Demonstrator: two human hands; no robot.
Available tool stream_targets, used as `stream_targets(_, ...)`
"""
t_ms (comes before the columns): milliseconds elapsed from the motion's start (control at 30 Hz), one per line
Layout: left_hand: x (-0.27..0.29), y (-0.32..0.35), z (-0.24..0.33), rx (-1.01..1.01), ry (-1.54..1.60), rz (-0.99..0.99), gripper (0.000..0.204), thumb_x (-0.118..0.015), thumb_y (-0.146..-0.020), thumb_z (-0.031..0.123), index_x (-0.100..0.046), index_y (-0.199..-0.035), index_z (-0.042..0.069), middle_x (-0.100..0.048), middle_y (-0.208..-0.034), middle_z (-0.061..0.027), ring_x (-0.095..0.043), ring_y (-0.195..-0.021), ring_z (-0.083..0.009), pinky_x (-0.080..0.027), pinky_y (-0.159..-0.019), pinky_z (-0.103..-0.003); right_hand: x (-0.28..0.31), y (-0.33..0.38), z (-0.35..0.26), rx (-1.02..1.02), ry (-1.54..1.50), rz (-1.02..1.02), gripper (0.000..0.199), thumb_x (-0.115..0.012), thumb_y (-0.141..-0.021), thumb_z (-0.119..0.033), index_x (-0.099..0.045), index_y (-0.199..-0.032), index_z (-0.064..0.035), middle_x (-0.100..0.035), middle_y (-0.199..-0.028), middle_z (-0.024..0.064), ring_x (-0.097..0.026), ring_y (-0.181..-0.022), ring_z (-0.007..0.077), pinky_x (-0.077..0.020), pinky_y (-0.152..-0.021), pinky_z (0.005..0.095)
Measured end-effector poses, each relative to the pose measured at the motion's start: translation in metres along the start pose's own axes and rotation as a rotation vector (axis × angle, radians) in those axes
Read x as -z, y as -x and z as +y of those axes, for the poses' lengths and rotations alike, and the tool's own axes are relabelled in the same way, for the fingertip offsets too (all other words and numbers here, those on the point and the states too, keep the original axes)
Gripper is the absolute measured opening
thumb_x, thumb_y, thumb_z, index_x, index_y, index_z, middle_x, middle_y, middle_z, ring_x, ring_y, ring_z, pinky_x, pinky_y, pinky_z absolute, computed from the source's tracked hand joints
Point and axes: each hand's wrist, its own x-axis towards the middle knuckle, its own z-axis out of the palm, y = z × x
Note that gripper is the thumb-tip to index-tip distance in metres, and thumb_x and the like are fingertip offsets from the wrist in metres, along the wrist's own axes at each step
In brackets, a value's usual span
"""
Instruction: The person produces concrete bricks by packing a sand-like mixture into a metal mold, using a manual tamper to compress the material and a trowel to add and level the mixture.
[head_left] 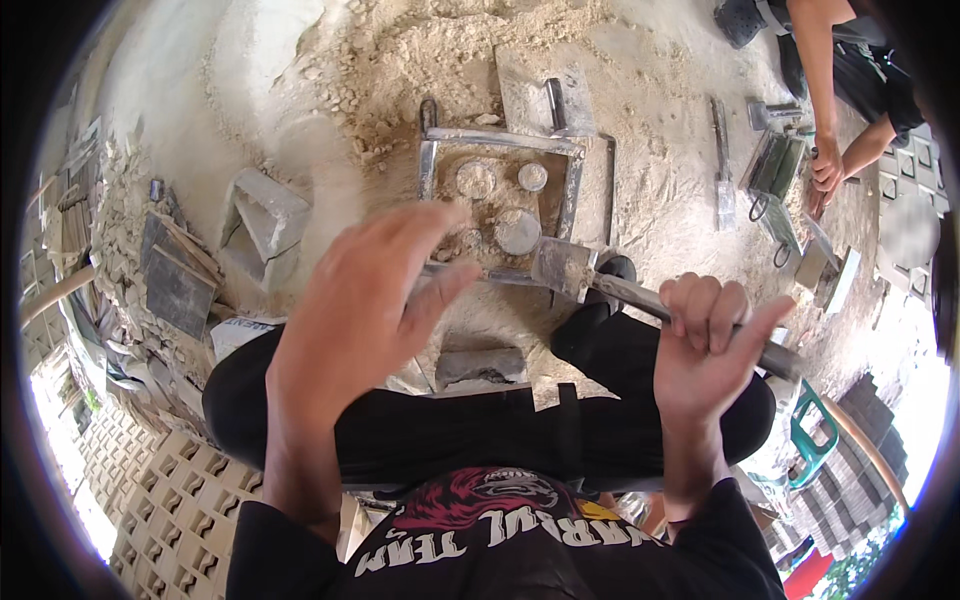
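Two hands work above a square metal mould frame [500,190] set in sandy ground [660,190]. The right hand [705,345] is closed in a fist round the handle of a trowel [610,285], whose blade lies just ahead and to its left, on the frame's near edge. The left hand [365,300] is open and holds nothing, fingers reaching forward to that same near rail (slightly blurred). Three round plugs [517,230] sit inside the frame, beyond the fingertips. Open sand lies beyond the frame's far edge; a co-worker's hand [827,172] is well off right.
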Motion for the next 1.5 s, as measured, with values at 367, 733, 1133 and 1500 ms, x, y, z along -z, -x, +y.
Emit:
stream_targets(367,-0.060,-0.054,-0.075,0.132,0.059,0.351,0.052,-0.052,-0.093,0.044,-0.058,-0.118,-0.001,-0.062,-0.118,-0.0195,-0.059,-0.110,-0.0316,-0.045,-0.092,-0.041,0.007,0.016,0.041,0.007,0.278,0.027,0.051,-0.035,-0.105,-0.040,-0.031,-0.062,-0.0118,-0.031,-0.059,-0.0035,-0.029,-0.057,0.0097,-0.0265,-0.054,0.0278)
stream_targets(733,-0.235,-0.067,-0.281,0.527,-0.112,0.254,0.057,-0.029,-0.099,0.044,-0.060,-0.118,0.000,-0.060,-0.114,-0.0297,-0.055,-0.112,-0.0446,-0.043,-0.095,-0.050,-0.087,-0.053,0.066,0.159,0.432,-0.418,0.046,-0.048,-0.101,-0.039,-0.042,-0.066,-0.0096,-0.041,-0.059,-0.0033,-0.036,-0.053,0.0072,-0.0322,-0.049,0.0257)
stream_targets(1133,-0.241,-0.025,-0.220,0.703,0.327,0.624,0.058,-0.036,-0.097,0.050,-0.068,-0.094,0.001,-0.066,-0.087,-0.0258,-0.061,-0.088,-0.0465,-0.047,-0.077,-0.053,-0.086,-0.112,0.184,0.181,0.565,-0.367,0.052,-0.045,-0.103,-0.036,-0.038,-0.057,-0.0122,-0.036,-0.048,-0.0062,-0.033,-0.044,0.0041,-0.0243,-0.041,0.0257)
stream_targets(1500,-0.250,-0.020,-0.232,0.836,0.302,0.704,0.062,-0.027,-0.099,0.044,-0.068,-0.084,0.000,-0.065,-0.083,-0.0270,-0.061,-0.087,-0.0470,-0.047,-0.079,-0.055,-0.118,-0.098,0.164,0.184,0.433,-0.310,0.050,-0.040,-0.103,-0.038,-0.042,-0.059,-0.0150,-0.036,-0.048,-0.0035,-0.031,-0.042,0.0084,-0.0235,-0.041,0.0249)
